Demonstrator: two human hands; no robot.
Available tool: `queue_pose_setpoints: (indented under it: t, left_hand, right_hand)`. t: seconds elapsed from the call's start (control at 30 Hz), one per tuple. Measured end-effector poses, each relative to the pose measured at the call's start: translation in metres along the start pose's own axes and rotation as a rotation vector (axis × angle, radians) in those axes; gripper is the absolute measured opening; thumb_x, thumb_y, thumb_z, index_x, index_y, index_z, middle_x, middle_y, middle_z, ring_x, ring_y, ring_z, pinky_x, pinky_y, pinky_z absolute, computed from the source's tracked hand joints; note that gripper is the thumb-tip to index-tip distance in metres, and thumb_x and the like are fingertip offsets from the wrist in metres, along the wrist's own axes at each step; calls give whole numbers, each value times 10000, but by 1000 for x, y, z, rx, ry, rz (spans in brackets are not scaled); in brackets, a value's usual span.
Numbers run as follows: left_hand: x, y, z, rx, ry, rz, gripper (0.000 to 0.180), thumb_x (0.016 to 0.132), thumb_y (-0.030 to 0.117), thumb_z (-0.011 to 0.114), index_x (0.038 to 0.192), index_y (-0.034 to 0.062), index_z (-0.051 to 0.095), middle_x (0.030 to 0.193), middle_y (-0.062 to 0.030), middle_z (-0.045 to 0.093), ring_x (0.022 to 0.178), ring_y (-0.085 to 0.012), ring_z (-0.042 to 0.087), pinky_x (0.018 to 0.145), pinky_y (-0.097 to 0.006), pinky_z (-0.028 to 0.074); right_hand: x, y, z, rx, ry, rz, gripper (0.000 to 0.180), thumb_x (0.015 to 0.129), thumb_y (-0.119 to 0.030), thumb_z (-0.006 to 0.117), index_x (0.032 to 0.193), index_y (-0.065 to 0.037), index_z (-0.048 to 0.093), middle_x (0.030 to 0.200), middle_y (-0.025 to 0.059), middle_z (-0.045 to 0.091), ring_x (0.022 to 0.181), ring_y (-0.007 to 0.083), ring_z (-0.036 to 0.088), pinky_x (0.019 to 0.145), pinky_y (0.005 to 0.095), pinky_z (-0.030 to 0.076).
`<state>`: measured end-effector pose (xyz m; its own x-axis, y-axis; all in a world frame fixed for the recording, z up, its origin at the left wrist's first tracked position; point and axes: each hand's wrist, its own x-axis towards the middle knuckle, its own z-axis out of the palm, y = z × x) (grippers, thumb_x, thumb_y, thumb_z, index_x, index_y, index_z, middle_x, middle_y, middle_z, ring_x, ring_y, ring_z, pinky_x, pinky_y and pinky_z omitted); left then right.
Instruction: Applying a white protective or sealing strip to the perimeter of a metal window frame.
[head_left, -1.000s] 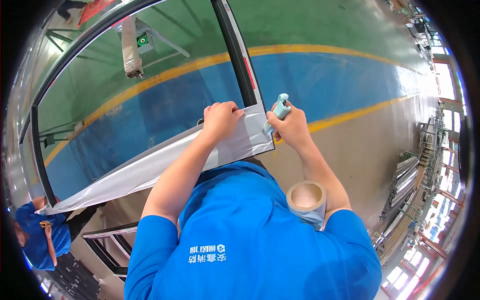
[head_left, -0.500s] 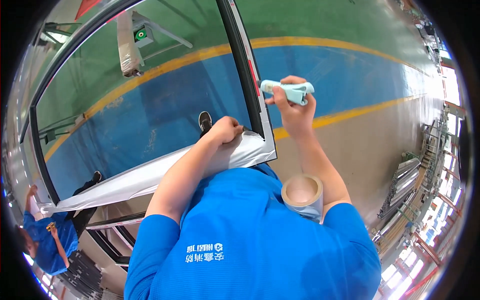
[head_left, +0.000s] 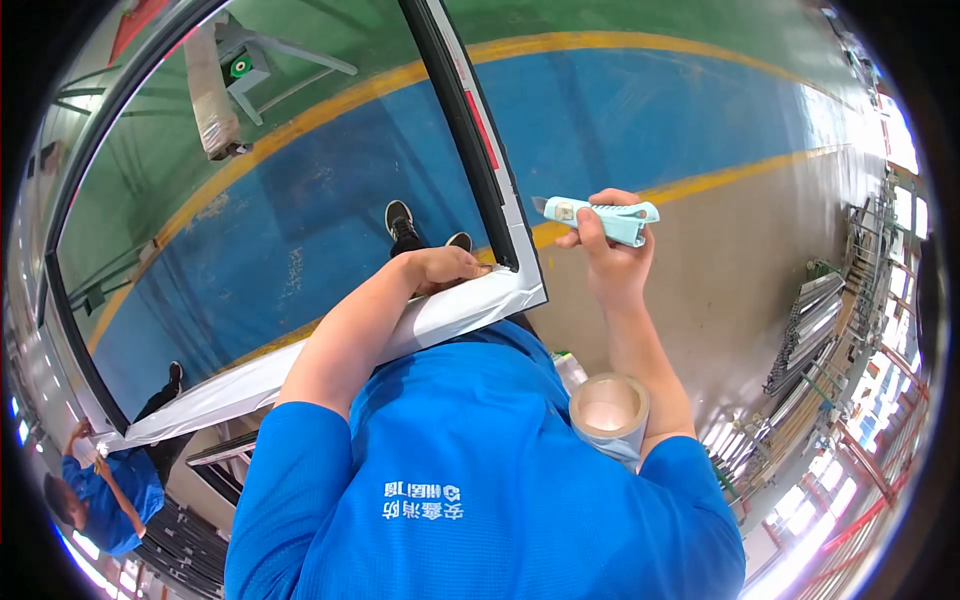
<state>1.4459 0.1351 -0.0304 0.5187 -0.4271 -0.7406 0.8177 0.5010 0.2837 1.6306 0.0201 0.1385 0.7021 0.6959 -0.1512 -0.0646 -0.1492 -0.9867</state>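
Note:
A large frame with black inner edges (head_left: 462, 130) lies before me, its near bar covered with white film (head_left: 470, 303). At the near right inside corner, my left hand (head_left: 445, 268) is closed, its fingertips pinching the film's edge against the black bar. Just right of that corner, my right hand (head_left: 618, 262) grips a pale turquoise utility knife (head_left: 602, 219). The knife's blade is out and points left towards the frame's right bar, apart from it. A wide roll of tape (head_left: 610, 408) hangs by my right forearm, near the elbow.
A co-worker in a blue shirt (head_left: 120, 500) is at the frame's far left corner, hands on or near it. Beyond the frame stands a grey support with a wrapped beam (head_left: 213, 100). Metal profiles (head_left: 805, 330) are stacked at right. Shoes show through the frame opening.
My right hand has drawn the knife back from the right bar, towards me and to the right. My left hand stays at the corner, and the film there lies flatter along the bar.

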Motion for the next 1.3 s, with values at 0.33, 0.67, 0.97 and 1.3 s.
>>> queue_pose_setpoints:
  t: [0.33, 0.67, 0.97, 1.3]
  left_hand:
    - [32, -14, -8, -237, -90, 343, 120, 991, 222, 599, 962, 109, 625, 750, 32, 571, 615, -58, 496, 537, -222, 402]
    - [16, 8, 3, 34, 133, 201, 151, 992, 249, 590, 891, 137, 587, 630, 52, 473, 496, -44, 407, 441, -225, 290]
    - [36, 3, 2, 187, 148, 137, 119, 945, 113, 554, 961, 62, 661, 788, 2, 646, 623, -116, 612, 525, -277, 461]
    - [32, -4, 7, 234, 18, 282, 150, 1002, 149, 530, 964, 118, 672, 879, 36, 638, 786, -66, 576, 752, -240, 477]
  right_hand:
    - [-11, -5, -11, 0, 0, 19, 250, 917, -99, 675, 1110, -7, 545, 883, 136, 690, 644, 153, 679, 614, 284, 583]
    - [-13, -6, -14, 45, 19, 35, 252, 915, -100, 673, 1115, -12, 549, 872, 125, 691, 645, 145, 676, 617, 274, 583]
    - [-15, -9, -22, 13, 50, 44, 239, 915, -103, 671, 1090, 5, 549, 850, 121, 681, 636, 147, 671, 603, 290, 586]
    - [-16, -6, -21, 14, 39, 55, 249, 912, -112, 679, 1088, 8, 550, 853, 127, 685, 633, 152, 673, 596, 286, 580]
